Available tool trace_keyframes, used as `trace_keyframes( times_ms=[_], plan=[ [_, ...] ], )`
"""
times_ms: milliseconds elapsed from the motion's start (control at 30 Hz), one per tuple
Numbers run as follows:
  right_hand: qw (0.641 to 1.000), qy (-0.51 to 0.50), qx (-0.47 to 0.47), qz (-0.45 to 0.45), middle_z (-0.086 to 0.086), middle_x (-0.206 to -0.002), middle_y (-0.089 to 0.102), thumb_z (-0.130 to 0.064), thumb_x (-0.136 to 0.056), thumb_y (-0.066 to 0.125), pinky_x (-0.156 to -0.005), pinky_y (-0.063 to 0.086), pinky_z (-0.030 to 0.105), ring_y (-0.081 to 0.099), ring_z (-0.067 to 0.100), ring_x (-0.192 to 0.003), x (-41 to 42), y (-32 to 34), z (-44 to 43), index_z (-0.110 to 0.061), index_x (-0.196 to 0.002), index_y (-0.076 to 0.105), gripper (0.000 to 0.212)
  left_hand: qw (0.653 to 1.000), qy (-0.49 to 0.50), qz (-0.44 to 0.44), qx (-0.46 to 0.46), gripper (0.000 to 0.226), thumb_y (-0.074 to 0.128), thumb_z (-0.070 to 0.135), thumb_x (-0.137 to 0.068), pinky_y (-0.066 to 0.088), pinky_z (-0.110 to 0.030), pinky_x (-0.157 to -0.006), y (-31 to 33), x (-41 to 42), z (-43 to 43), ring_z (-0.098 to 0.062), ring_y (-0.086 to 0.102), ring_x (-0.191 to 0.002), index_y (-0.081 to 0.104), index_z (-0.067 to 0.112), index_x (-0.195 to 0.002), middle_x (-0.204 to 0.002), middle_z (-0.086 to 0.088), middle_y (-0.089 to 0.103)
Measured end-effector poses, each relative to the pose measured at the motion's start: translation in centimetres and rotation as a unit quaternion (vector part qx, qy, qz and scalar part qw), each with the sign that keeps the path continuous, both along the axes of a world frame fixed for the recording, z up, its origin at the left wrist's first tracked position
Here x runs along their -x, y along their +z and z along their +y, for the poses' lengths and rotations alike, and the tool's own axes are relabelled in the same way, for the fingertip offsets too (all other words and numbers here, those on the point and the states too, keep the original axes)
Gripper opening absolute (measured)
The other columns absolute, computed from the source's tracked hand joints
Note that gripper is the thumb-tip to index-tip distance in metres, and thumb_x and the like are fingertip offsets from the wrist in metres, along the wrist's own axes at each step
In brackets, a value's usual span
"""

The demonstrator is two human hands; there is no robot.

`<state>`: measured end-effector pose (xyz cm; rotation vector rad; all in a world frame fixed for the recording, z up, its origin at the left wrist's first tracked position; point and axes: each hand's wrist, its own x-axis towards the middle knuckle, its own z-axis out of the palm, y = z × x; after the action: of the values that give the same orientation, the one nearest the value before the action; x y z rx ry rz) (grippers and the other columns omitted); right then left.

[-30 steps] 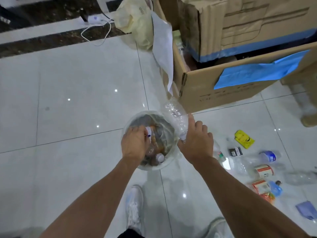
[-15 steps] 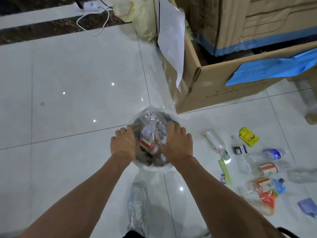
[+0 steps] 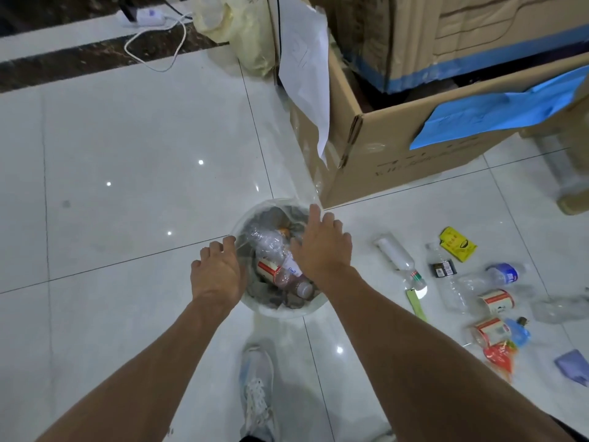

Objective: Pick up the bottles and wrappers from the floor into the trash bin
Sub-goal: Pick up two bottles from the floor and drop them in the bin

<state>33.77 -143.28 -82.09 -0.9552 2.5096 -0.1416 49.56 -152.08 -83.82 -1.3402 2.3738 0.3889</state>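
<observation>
A round white trash bin (image 3: 255,309) with a clear liner stands on the floor below me, packed with crushed clear bottles (image 3: 271,247). My left hand (image 3: 218,272) rests on the bin's left rim, fingers curled over the liner edge. My right hand (image 3: 322,247) hovers flat over the bin's right side, fingers spread, holding nothing. To the right on the tiles lie several bottles (image 3: 398,260) and wrappers, among them a yellow packet (image 3: 457,244), a blue-labelled bottle (image 3: 500,275), a red-banded bottle (image 3: 495,301) and a red wrapper (image 3: 500,362).
A large open cardboard box (image 3: 414,154) with blue tape stands just behind the bin. A yellowish plastic bag (image 3: 242,36) and a power strip with white cord (image 3: 143,17) lie at the back. My shoe (image 3: 258,384) is close to the bin.
The clear bottle my right hand held has gone into the bin. My right hand let go and spread flat above it. My left hand moved out to the bin's left rim.
</observation>
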Motion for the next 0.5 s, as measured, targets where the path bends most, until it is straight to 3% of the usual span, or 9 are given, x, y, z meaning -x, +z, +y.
trace_keyframes(
  times_ms=[133, 333, 500],
  plan=[
    [0.99, -0.111, 0.086, 0.015, 0.011, -0.125, 0.048, -0.037, -0.089, 0.052, -0.086, 0.042, 0.041, 0.046, 0.027, -0.113, 3.0, 2.6, -1.4, -0.013, -0.136, 0.032, 0.057, 1.0, -0.01, 0.016, 0.015, 0.048, 0.051, 0.035, -0.094, 0.042, -0.039, -0.091, 1.2, 2.3, 0.9, -0.028, 0.047, -0.115, 0.035, 0.015, -0.135, -0.124, -0.009, 0.049],
    [0.987, -0.105, 0.093, 0.079, 0.009, -0.116, 0.049, -0.037, -0.088, 0.052, -0.078, 0.043, 0.037, 0.049, 0.025, -0.105, 6.7, 5.2, 1.3, -0.014, -0.13, 0.034, 0.051, 0.997, -0.038, 0.045, 0.046, 0.044, 0.051, 0.032, -0.091, 0.041, -0.038, -0.089, 2.9, 6.3, 3.0, -0.028, 0.047, -0.113, 0.037, 0.014, -0.129, -0.122, -0.009, 0.05],
    [0.983, -0.113, 0.09, 0.116, 0.008, -0.111, 0.053, -0.037, -0.088, 0.049, -0.074, 0.041, 0.037, 0.051, 0.027, -0.102, 11.2, 7.5, 6.8, -0.012, -0.122, 0.04, 0.043, 0.992, -0.078, 0.074, 0.069, 0.047, 0.045, 0.032, -0.091, 0.041, -0.039, -0.098, 4.6, 9.2, 5.6, -0.027, 0.046, -0.117, 0.036, 0.015, -0.135, -0.127, -0.007, 0.049]
  ],
)
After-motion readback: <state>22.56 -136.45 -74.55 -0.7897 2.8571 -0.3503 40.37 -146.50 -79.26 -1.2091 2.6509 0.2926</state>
